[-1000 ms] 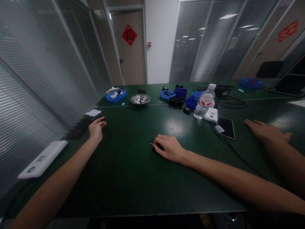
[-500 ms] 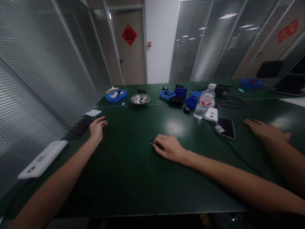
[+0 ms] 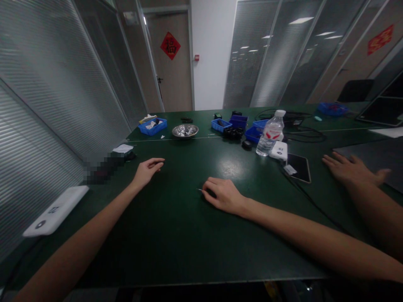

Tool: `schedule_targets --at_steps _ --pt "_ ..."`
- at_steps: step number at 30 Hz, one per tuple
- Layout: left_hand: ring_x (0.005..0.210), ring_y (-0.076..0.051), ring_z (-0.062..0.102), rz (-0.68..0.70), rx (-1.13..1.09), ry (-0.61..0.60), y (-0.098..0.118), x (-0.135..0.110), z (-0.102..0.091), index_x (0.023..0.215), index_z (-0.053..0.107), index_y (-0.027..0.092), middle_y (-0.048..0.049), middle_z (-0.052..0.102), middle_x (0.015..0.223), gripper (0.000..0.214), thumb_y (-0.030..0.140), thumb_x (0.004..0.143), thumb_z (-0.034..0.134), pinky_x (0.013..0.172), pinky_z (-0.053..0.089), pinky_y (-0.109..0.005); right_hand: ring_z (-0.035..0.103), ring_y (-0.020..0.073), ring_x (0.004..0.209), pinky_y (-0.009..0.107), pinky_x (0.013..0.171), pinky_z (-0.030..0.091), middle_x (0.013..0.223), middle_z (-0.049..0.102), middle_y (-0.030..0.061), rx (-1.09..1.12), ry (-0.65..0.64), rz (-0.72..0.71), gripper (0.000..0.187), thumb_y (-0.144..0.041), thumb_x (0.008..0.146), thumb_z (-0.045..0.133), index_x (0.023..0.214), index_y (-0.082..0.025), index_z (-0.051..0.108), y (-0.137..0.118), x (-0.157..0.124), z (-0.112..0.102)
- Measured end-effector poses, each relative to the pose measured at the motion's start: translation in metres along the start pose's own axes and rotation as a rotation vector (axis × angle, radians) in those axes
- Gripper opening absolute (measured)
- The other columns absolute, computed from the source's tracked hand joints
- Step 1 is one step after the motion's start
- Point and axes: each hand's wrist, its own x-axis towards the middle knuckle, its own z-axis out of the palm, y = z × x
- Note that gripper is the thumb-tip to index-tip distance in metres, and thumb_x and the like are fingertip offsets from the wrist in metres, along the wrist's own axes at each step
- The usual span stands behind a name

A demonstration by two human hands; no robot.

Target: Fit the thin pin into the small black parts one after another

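My left hand hovers low above the green table, left of centre. Its thumb and fingertips are drawn together in a pinch; whatever may be between them is too small to make out. My right hand rests on the table near the middle, its fingers curled. From between its thumb and forefinger pokes the tip of a thin metal needle-like piece, pointing left; the rest is hidden in the hand. Beyond the hands stands a round metal dish with small pale pieces in it.
Another person's hand lies on a dark flat panel at right. A water bottle, white power bank and black tablet are nearby. Blue trays stand behind. A long white device sits left.
My left hand has moved right, away from the dark items at the left edge. My right hand stays put. A dark flat panel now shows beneath the other person's hand.
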Motion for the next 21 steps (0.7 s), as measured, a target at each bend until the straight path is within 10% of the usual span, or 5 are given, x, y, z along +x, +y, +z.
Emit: schedule_targets --at_steps 13,21 --pt "0.098 -0.022 0.064 0.132 0.142 -0.623 0.045 -0.057 0.061 0.109 0.078 0.025 -0.0061 0.07 0.106 0.027 0.038 0.086 0.076 0.086 0.05 -0.034 0.061 0.0153 0.08 0.027 0.066 0.042 0.095 0.066 0.0043 -0.031 0.011 0.008 0.015 -0.029 0.103 0.052 0.105 -0.019 0.063 0.0 0.002 0.002" --pt "0.078 -0.016 0.06 -0.019 0.052 -0.618 0.034 -0.055 0.063 0.115 0.075 0.021 -0.0038 0.069 0.094 0.038 0.038 0.082 0.081 0.07 0.048 -0.029 0.061 0.0156 0.08 0.027 0.066 0.041 0.095 0.066 0.0045 -0.033 0.016 0.008 0.017 -0.03 0.103 0.051 0.105 -0.019 0.063 0.0 0.001 0.003"
